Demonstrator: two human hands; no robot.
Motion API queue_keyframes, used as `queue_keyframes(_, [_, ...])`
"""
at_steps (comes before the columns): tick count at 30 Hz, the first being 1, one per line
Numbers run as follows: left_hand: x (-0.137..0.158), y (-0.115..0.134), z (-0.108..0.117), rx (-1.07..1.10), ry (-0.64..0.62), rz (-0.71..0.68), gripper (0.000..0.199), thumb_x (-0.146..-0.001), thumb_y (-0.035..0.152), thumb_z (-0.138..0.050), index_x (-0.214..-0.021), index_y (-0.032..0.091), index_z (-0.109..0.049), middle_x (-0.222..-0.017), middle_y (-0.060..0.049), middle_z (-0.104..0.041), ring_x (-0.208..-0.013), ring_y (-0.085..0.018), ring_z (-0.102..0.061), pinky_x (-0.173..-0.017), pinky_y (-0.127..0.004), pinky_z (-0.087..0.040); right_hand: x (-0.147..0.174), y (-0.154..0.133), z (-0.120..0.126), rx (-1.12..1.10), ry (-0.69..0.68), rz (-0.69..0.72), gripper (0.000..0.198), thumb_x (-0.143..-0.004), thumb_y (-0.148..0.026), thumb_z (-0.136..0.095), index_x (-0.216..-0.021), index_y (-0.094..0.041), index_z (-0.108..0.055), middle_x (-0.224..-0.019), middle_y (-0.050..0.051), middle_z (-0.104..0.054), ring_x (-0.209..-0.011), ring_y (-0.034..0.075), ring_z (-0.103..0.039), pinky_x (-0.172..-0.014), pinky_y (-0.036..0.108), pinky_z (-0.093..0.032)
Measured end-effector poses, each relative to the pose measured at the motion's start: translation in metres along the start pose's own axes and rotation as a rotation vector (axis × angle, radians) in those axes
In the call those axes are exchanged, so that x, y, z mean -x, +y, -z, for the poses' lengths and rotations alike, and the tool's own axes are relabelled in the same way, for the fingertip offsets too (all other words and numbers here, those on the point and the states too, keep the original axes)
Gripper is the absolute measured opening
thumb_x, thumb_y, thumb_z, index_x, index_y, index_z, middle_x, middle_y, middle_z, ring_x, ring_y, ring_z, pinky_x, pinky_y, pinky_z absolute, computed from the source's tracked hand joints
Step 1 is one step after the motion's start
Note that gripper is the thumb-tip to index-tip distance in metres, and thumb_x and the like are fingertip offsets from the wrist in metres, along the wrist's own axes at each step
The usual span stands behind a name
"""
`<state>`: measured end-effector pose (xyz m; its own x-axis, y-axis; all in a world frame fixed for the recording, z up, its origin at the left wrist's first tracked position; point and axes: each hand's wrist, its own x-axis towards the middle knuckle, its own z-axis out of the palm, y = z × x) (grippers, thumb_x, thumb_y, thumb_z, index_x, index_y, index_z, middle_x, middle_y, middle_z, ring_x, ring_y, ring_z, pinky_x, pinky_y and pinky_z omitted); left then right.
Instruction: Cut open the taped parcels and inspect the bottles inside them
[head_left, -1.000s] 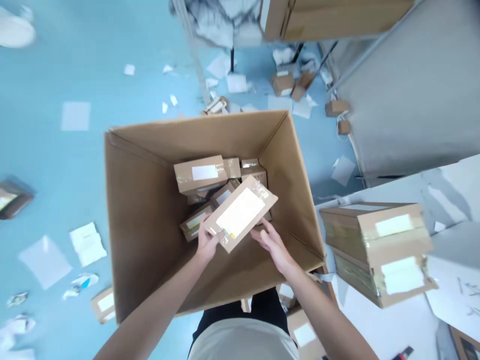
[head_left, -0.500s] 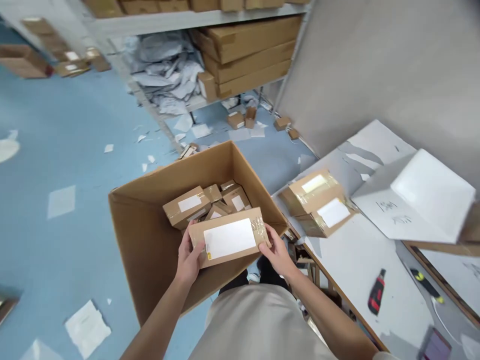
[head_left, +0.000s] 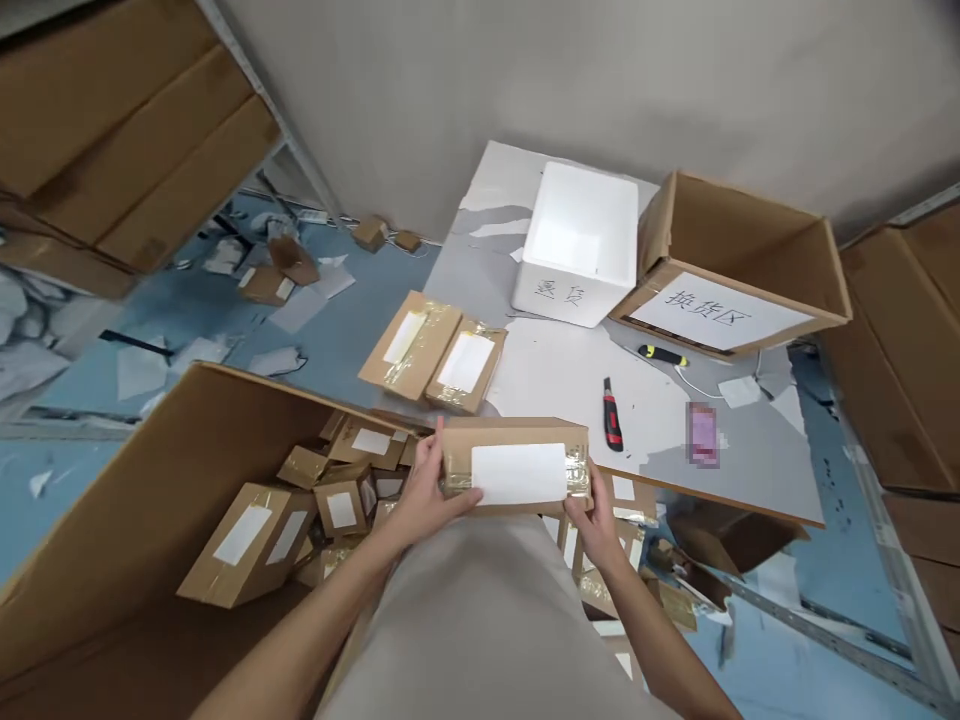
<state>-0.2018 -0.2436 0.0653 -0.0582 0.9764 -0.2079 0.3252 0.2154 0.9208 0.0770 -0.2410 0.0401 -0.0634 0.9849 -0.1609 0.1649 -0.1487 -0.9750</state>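
Note:
A taped cardboard box [head_left: 459,462] with a white label is held level between my two hands, close to my body at the table's front edge. My left hand [head_left: 429,492] grips its left end, thumb on the front face. At the right end, my right hand [head_left: 598,520] has its fingers closed round the corner. Just beyond it, two labelled parcels [head_left: 411,345] lie side by side on the table [head_left: 540,370]. A red and black utility knife [head_left: 612,415] rests to their right.
Left of me stands a large open carton [head_left: 112,500] with several small boxes inside. A white foam bin [head_left: 577,240] and an open cardboard bin [head_left: 750,235] with a handwritten sign are at the table's back. A yellow and black knife [head_left: 663,355] lies before them.
My view has turned right. The held box has moved from over the large carton to the table's front edge, still in both hands.

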Motion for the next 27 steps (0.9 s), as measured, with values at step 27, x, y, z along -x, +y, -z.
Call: queue_keyframes(27, [-0.162,-0.078,-0.156,0.113,-0.237,0.083,0.073,-0.065,0.045,-0.074,-0.128,0.018,-0.05,-0.125,-0.013,-0.059,-0.121,-0.025,-0.052,-0.106,-0.041,-0.036,-0.125,0.13,0.099,0.012,-0.072,-0.276,0.077,-0.073,-0.039,-0.065,-0.141,-0.023,-0.033,-0.141,0.012,-0.046,-0.127,0.026,-0.047,-0.101,0.05,-0.041])
